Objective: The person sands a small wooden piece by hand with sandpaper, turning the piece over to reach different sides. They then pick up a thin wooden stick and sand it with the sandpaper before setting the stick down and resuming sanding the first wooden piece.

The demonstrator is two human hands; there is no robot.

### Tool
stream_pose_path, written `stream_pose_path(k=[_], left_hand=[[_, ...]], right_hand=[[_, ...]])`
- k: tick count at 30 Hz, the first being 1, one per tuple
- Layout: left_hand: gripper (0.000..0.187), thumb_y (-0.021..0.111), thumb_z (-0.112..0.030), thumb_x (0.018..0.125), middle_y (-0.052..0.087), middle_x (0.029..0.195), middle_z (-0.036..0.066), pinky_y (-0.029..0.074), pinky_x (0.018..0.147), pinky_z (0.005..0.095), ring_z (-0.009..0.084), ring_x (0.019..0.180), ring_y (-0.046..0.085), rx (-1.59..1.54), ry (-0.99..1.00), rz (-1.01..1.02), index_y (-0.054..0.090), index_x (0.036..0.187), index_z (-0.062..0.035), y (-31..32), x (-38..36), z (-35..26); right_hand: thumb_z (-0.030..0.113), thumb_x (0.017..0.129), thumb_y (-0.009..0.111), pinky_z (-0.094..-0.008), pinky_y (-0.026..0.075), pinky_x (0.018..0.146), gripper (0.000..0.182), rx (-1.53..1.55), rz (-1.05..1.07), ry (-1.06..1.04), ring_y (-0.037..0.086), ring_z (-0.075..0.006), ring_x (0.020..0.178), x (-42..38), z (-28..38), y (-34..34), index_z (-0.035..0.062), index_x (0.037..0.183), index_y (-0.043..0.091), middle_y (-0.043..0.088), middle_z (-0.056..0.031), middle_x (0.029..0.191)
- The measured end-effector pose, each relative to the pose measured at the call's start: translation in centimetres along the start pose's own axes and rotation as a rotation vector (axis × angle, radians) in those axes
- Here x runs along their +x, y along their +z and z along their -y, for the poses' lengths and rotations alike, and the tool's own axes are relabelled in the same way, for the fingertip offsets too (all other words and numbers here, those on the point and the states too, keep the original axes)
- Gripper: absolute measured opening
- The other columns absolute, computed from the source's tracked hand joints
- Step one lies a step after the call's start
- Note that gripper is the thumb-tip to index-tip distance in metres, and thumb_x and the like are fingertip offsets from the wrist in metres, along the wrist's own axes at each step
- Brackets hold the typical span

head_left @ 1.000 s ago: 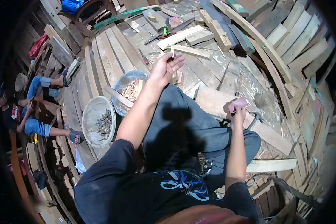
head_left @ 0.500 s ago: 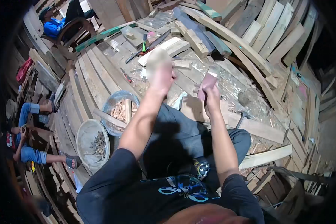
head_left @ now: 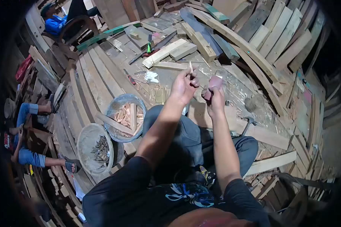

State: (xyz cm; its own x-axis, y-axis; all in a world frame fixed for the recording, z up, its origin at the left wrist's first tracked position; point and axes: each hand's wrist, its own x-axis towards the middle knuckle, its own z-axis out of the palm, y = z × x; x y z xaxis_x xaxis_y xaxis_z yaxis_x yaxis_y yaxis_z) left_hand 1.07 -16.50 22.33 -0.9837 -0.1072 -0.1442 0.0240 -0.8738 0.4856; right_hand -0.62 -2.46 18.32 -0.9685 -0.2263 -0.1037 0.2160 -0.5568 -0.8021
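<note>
Just above the bent knees, both hands raised side by side — left hand (head_left: 184, 86) pinching a thin wooden peg (head_left: 191, 67) between fingertips, tip pointing up and away. Right hand (head_left: 215, 99) close beside it, nearly touching, closed round a small pinkish block (head_left: 215, 82) that stands up out of the grip. Below and to the left of the left hand, a clear bowl (head_left: 117, 104) holding short wood pieces, with a flat stick laid across its rim; further left and nearer the body, a pale bowl (head_left: 88, 140) with a heap of dark nails. Right of the right hand and a little lower, a hammer (head_left: 250, 122) resting on a plank. Beyond both hands, sawn timber blocks (head_left: 169, 52) on the curved planking, a crumpled white scrap (head_left: 151, 76) just left of them. Far off to the left, another person's legs in blue jeans (head_left: 28, 157) — well apart from the hands.
</note>
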Motion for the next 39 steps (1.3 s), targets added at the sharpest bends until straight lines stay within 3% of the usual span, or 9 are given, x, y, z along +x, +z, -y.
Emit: stream_pose_path(k=[11,15,17,22,27,30,31,35,39], left_hand=[[0.022,0.050,-0.021,0.095,0.049,0.078,0.000,0.037,0.060,0.0276,0.0114,0.061,0.041,0.009,0.000,-0.027,0.054,0.108,-0.0028,-1.8,-0.9,0.6],[0.022,0.049,-0.020,0.095,0.048,0.079,0.001,0.037,0.060,0.0277,0.0113,0.061,0.039,0.043,0.161,-0.165,0.053,0.109,-0.0029,-2.8,0.2,-1.0],[0.023,0.049,-0.020,0.096,0.048,0.080,0.002,0.037,0.060,0.0278,0.0119,0.062,0.038,0.046,0.215,-0.154,0.053,0.109,-0.0029,-3.4,0.1,-1.1],[0.024,0.051,-0.021,0.095,0.048,0.080,0.002,0.036,0.061,0.0275,0.0127,0.063,0.040,0.082,0.136,-0.123,0.052,0.109,-0.0019,-3.2,-0.8,0.1],[0.022,0.050,-0.018,0.095,0.050,0.080,0.003,0.036,0.060,0.0262,0.0124,0.063,0.040,0.094,0.120,-0.108,0.053,0.109,-0.0012,-2.4,-0.8,0.8],[0.020,0.049,-0.017,0.095,0.050,0.080,0.004,0.037,0.059,0.0263,0.0123,0.063,0.041,0.110,0.118,-0.102,0.054,0.107,-0.0011,-2.4,-1.0,1.1],[0.019,0.048,-0.016,0.095,0.051,0.079,0.004,0.037,0.058,0.0264,0.0122,0.063,0.041,0.117,0.138,-0.107,0.055,0.105,-0.0006,-2.2,-1.2,1.2],[0.018,0.049,-0.014,0.095,0.052,0.079,0.005,0.038,0.059,0.0258,0.0121,0.062,0.043,0.218,0.123,-0.132,0.057,0.104,-0.0008,-1.7,-1.3,2.2],[0.014,0.052,-0.011,0.092,0.056,0.077,0.003,0.038,0.056,0.0226,0.0087,0.060,0.046,0.383,0.094,-0.105,0.058,0.101,-0.0018,-0.5,-1.9,3.7]], right_hand=[[0.005,0.085,0.047,-0.0284,0.044,0.056,0.014,0.026,-0.072,-0.002,0.051,-0.0134,0.060,0.4,-1.2,1.7,0.0025,0.098,0.052,0.055,-0.0044,0.076],[0.000,0.083,0.046,-0.0300,0.048,0.063,0.025,0.091,0.134,-0.040,0.057,-0.0169,0.074,-2.8,-0.3,3.0,-0.0012,0.107,0.052,0.057,-0.0095,0.090],[0.001,0.084,0.047,-0.0297,0.050,0.068,0.033,0.133,0.031,-0.242,0.059,-0.0192,0.083,-5.1,2.8,3.9,-0.0036,0.116,0.050,0.058,-0.0119,0.099],[0.002,0.085,0.048,-0.0214,0.039,0.048,0.053,0.276,0.802,-0.836,0.057,-0.0100,0.060,-11.0,14.5,3.9,0.0068,0.137,0.040,0.048,-0.0126,0.133],[0.003,0.086,0.049,-0.0235,0.037,0.055,0.049,0.204,0.638,-0.694,0.052,-0.0106,0.051,-12.5,14.8,3.9,0.0048,0.135,0.043,0.050,-0.0188,0.133],[0.005,0.086,0.050,-0.0243,0.037,0.058,0.046,0.497,0.376,-0.554,0.046,-0.0102,0.056,-11.8,14.0,2.9,0.0030,0.132,0.044,0.054,-0.0201,0.128],[0.005,0.085,0.052,-0.0254,0.039,0.062,0.047,0.384,0.438,-0.572,0.051,-0.0118,0.065,-11.3,12.8,2.2,0.0033,0.131,0.045,0.057,-0.0180,0.118],[0.010,0.090,0.053,-0.0298,0.042,0.074,0.041,0.335,-0.020,-0.262,0.049,-0.0161,0.076,-8.9,8.1,-0.1,0.0021,0.130,0.045,0.058,-0.0109,0.097],[0.017,0.094,0.051,-0.0312,0.043,0.070,0.031,0.264,-0.006,-0.143,0.053,-0.0172,0.079,-6.8,5.4,-3.5,0.0016,0.121,0.049,0.060,-0.0106,0.094]])
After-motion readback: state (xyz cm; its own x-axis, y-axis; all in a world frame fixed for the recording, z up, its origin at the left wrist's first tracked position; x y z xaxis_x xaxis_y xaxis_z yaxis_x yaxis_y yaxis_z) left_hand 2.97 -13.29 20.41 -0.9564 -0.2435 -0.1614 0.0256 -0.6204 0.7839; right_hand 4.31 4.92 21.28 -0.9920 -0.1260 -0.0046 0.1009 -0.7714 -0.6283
